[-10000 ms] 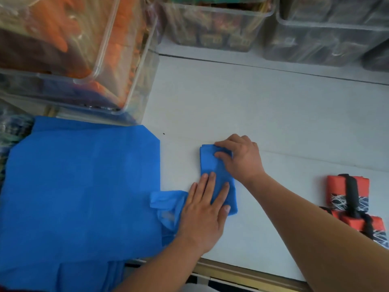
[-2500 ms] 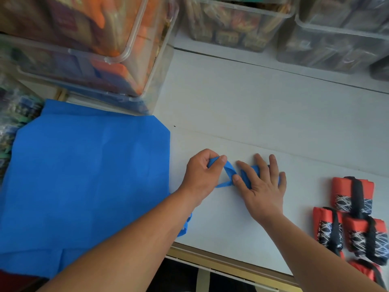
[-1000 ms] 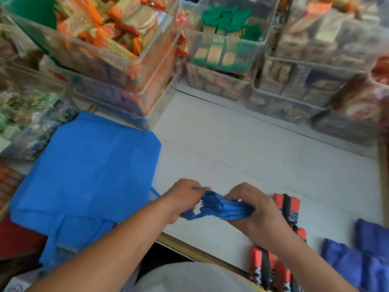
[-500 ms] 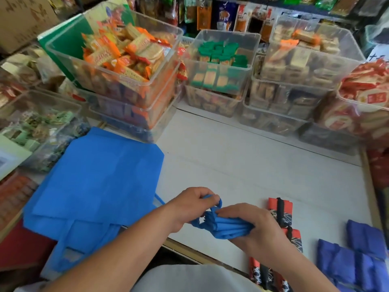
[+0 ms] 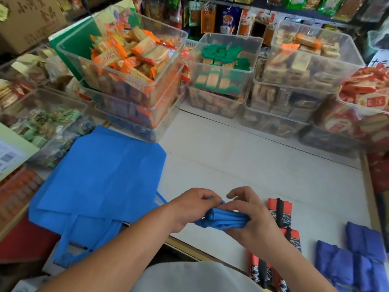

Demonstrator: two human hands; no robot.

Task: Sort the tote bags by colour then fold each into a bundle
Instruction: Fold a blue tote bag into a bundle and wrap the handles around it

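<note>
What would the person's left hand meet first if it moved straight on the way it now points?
Probably the right hand, just ahead, gripping the other end of the same blue bundle that the left hand holds. The red bundles lie further on.

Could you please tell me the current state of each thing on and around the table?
blue tote bag: folded into a narrow bundle, held between both hands
left hand: grips the bundle's left end
right hand: grips its right end
flat blue tote bags: unfolded, lying flat
red patterned bundles: folded, strapped, on the table
dark blue bundles: folded, on the table
clear snack bins: open-topped, filled
</note>
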